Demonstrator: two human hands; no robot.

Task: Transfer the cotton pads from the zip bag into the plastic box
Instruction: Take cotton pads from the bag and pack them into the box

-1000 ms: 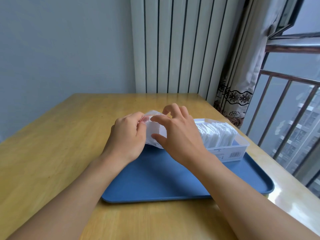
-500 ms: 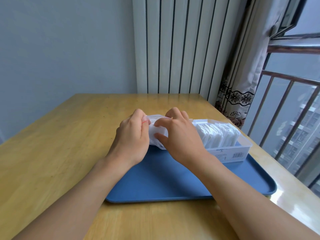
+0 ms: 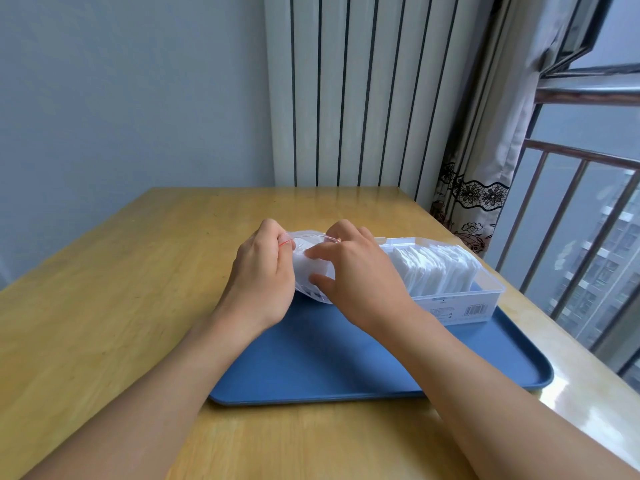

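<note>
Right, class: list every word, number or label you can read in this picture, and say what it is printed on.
No text can be read.
Label on the front wall of the plastic box: a barcode and small print, all too small and blurred to read.
Zip bag: a red strip, no visible print.

- A wooden table [image 3: 114,306] is filling the lower part of the view, its pale yellow top catching light along the right edge.
- A blue tray [image 3: 311,368] is lying flat on the table, its long side facing the camera.
- A white ribbed radiator [image 3: 346,91] is standing upright against the wall behind the table's far edge.
- A grey-blue wall [image 3: 131,91] is running along the left.
- A curtain [image 3: 485,140] with a dark floral lace band is hanging beside the radiator.
- A metal window railing [image 3: 571,216] is standing at the right, with apartment buildings [image 3: 609,261] showing hazily beyond.
</note>
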